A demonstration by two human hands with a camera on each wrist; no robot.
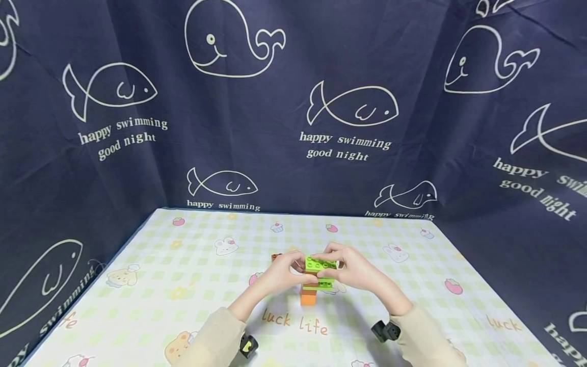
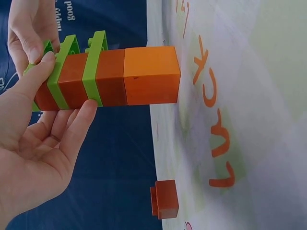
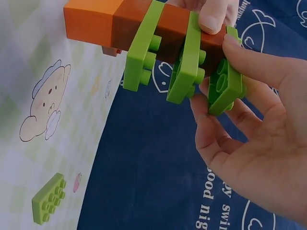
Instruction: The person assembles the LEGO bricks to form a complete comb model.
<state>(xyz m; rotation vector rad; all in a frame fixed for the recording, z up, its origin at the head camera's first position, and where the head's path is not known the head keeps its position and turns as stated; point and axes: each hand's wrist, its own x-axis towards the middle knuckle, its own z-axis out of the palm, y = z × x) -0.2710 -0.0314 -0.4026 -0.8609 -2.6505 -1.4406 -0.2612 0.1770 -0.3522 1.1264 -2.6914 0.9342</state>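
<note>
Holding one stacked tower [image 2: 91,79] between both of your hands, upright at about the middle of the tabletop [image 1: 192,316]. Tower, one: an orange block [image 2: 152,75] lowest, then three brown blocks [image 2: 111,76] alternating with three green plates [image 3: 142,50]; the plates jut out toward your right, studs showing on the overhang. Left hand [image 1: 279,272], one: grip closed about the upper part of the tower, thumb against the uppermost brown block. Right hand [image 1: 357,267], one: grip pinching the topmost green plate [image 1: 316,263] at its jutting end, thumb above and fingers beneath. Loose brown block [image 2: 167,199], one: lying on the tabletop beyond your left hand, apart from the tower. Loose green plate [image 3: 48,199], one: studded, on the tabletop, well apart from the tower in the right wrist view. Sleeves, pair, cream [image 1: 213,336]; a black wrist device [image 1: 386,331] at each cuff. Curtain [image 1: 284,153], dark blue, printed with white fish, whales and lettering, standing behind the tabletop.
</note>
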